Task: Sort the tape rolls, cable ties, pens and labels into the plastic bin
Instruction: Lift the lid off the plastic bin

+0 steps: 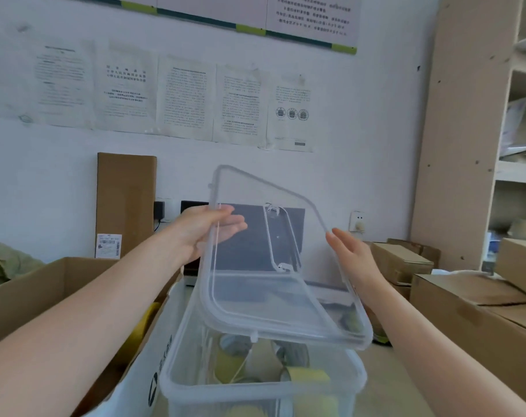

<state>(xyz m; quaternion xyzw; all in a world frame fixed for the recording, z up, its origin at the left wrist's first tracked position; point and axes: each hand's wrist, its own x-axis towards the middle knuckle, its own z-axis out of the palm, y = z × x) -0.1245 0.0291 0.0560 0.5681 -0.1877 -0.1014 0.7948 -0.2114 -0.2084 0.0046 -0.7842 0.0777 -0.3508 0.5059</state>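
Reaching both bare forearms out ahead, I hold a clear rectangular plastic lid (255, 296) tilted above the clear plastic bin (171, 365) — far edge raised, near edge low over the bin's rim. My left hand (207, 230) takes the lid's left edge between thumb and fingers, which show through the plastic, nearly straight and close together. My right hand (350, 254) rests against the right edge — fingers straight, pressed together. Inside the bin lie yellowish tape rolls (308, 376).
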